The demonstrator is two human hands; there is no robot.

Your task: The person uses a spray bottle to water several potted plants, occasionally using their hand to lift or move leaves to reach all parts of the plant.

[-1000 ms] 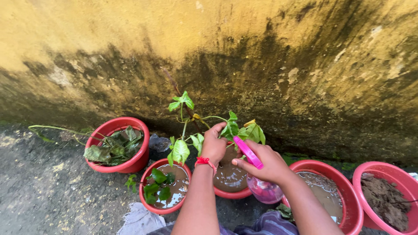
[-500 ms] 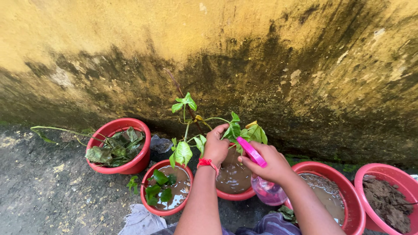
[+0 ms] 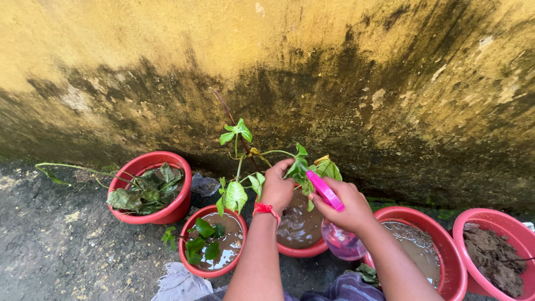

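My left hand (image 3: 277, 187), with a red thread at the wrist, pinches the leaves of a small green plant (image 3: 239, 161) that rises from a red pot (image 3: 304, 249) full of muddy water. My right hand (image 3: 345, 206) grips a spray bottle (image 3: 340, 237) with a pink trigger head and a clear pinkish body, its nozzle close to the leaves. Both hands are over that middle pot, near the base of the stained yellow wall (image 3: 278, 67).
More red pots stand along the wall: one at the left with wilted leaves (image 3: 167, 209), one in front with water and green leaves (image 3: 189, 265), one at the right with muddy water (image 3: 448, 267), and one at far right with soil (image 3: 521, 234). A pale cloth (image 3: 181, 284) lies on the ground.
The view has shifted slightly. My hands stay at the plant, the left still on the leaves and the right still holding the spray bottle.
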